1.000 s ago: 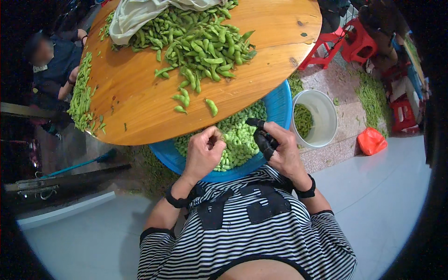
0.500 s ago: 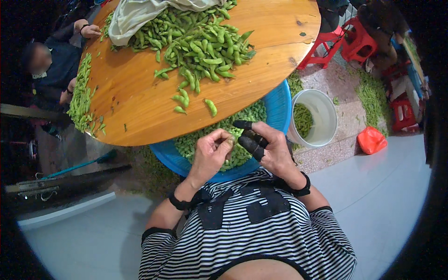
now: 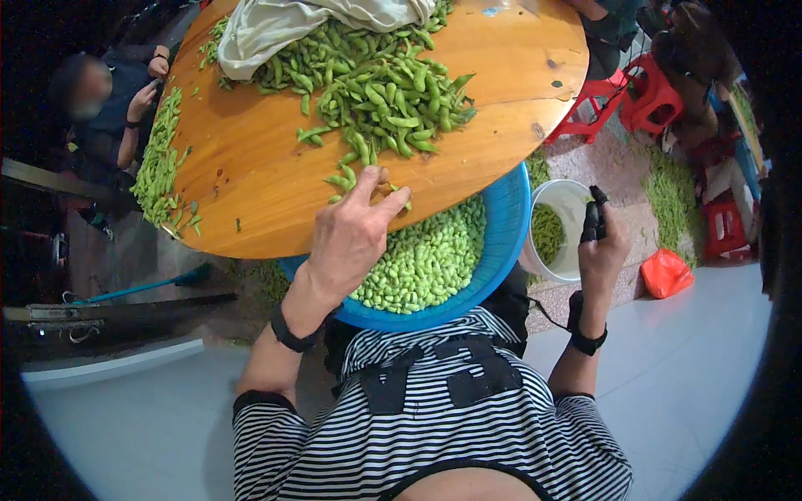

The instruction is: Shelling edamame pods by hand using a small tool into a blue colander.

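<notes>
Bean pods point(image 3: 380, 88) lie heaped on the round wooden desk point(image 3: 251, 184), beside a pale cloth point(image 3: 284, 25). A blue basin point(image 3: 501, 250) of shelled beans sits under the desk's edge, a white bucket point(image 3: 568, 209) beside it on the floor. The left hand point(image 3: 351, 234) reaches over the edge, fingers spread, touching loose pods. The right hand point(image 3: 603, 246) is closed around a small black tool point(image 3: 593, 219) over the bucket.

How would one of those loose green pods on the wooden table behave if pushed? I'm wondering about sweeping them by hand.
Probably light and fairly stiff: the pods keep their curved shapes in the heap. They likely slide rather than roll, lying flat on the smooth table. The left hand reaches one near the edge.
</notes>
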Demonstrator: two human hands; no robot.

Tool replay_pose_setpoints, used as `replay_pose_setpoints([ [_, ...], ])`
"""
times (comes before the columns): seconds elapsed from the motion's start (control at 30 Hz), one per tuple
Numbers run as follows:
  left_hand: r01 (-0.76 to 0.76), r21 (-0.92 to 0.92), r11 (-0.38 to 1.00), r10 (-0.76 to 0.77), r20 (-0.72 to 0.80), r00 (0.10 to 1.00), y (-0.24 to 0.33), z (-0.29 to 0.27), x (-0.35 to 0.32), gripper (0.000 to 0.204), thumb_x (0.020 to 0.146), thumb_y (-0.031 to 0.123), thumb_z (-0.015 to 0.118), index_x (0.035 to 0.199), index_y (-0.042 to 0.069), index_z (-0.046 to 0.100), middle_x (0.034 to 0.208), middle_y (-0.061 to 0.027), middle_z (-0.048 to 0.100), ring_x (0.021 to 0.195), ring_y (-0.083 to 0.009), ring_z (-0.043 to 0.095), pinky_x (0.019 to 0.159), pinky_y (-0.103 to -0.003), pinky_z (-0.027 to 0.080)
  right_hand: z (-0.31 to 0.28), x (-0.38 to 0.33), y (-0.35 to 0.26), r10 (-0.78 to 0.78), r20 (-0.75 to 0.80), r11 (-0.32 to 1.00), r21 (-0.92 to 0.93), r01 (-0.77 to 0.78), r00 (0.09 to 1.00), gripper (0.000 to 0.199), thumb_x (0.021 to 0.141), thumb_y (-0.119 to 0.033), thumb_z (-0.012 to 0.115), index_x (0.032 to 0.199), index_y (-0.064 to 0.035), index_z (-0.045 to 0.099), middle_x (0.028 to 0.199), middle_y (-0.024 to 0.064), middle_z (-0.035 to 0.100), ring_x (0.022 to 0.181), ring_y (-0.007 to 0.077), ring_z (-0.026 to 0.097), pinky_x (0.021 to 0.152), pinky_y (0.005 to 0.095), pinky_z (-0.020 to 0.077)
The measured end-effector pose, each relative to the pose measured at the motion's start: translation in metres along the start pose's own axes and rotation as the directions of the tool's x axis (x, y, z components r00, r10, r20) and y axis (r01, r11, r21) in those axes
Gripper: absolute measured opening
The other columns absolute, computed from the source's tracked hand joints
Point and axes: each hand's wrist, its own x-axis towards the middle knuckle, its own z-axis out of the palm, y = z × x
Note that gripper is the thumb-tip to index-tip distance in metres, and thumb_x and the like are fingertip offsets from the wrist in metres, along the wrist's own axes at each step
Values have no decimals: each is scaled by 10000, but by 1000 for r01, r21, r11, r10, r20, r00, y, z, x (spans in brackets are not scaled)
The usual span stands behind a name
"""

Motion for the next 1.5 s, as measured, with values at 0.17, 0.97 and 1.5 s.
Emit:
replay_pose_setpoints([
  [0.17,136,-410,902,-132,39,991,16,3,9,261,777,-31,641,1026,44,663,990,-94,620,681,-196,637,566,-310,516,13,-23,-44,-6,264,873,471,-124,965,246,811,23,586,1054,45,620,888,62,641,826,150,588,731,264,460],
  [0.97,535,-606,-588,-53,689,723,39,49,-44,118,911,93,617,969,-10,623,729,-110,649,371,-29,387,350,-186,262,27,-36,-88,-288,874,4,409,-912,391,137,822,-9,622,957,-1,644,636,-29,483,521,39,414,462,199,273],
  [1.5,545,-828,131,-388,463,797,60,52,-38,139,907,98,644,822,-7,609,656,0,585,493,-38,485,436,-203,372,30,-47,-101,-151,634,698,611,-372,758,231,774,-9,628,1003,18,615,816,115,598,718,231,575,645,302,449],
])
